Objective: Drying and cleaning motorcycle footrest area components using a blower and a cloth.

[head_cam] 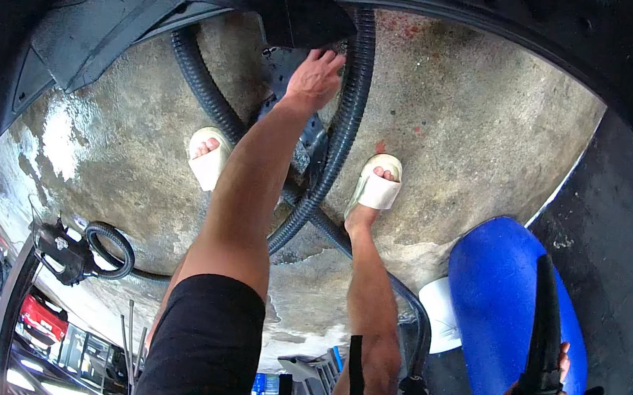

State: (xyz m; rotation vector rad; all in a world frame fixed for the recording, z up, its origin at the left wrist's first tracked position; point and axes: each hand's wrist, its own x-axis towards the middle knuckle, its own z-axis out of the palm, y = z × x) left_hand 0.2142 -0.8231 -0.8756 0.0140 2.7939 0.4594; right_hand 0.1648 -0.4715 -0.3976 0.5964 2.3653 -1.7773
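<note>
My left hand (315,79) reaches forward over the floor, slightly blurred, its fingers bent and a little apart, with no held object visible. It is beside a black corrugated hose (355,83) and over a dark, glossy, wet-looking part (313,137), just below the edge of a black plastic panel (309,23). At the lower right, my right hand (563,374) is wrapped round a long black tapered nozzle (544,323), whose lower part has a black cover with white lettering. Much of that hand is hidden behind the nozzle.
A large blue drum (484,291) lies at the right beside a white container (437,315). More corrugated hose (203,78) crosses the stained concrete floor (452,119) between my sandalled feet. A black device with a coiled hose (66,251) stands at the left. Black curved bodywork (496,17) arches overhead.
</note>
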